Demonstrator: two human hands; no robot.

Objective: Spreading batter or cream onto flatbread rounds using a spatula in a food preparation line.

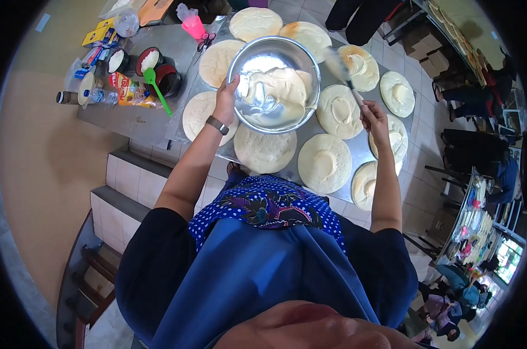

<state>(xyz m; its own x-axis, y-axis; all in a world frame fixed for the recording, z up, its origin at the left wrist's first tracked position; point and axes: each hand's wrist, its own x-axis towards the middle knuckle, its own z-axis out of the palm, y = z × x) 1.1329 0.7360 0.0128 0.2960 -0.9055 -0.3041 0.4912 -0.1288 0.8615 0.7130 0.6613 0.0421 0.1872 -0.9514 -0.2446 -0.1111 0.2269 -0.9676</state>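
Observation:
My left hand (226, 101) grips the left rim of a stainless steel mixing bowl (275, 124), tilted so that its inside shows. Pale cream (281, 89) lies in thick folds in it. The handle of a spatula (353, 87) is in my right hand (374, 118); its blurred blade is over the round flat cakes at the back right. One cake under it carries a smear of cream (357, 64). Dollops also sit on a cake (324, 163) at the front and on several others to the right. A cake (265, 150) just below the bowl shows a bare, pitted top.
The cakes rest on a metal table (285, 168). At the left, a second metal table (115, 118) bears bowls of white stuff, a green spoon (156, 89), a foil pouch (132, 90), scissors (206, 41) and a pink cup (193, 27). Tiled steps (123, 174) rise at lower left. People stand at right.

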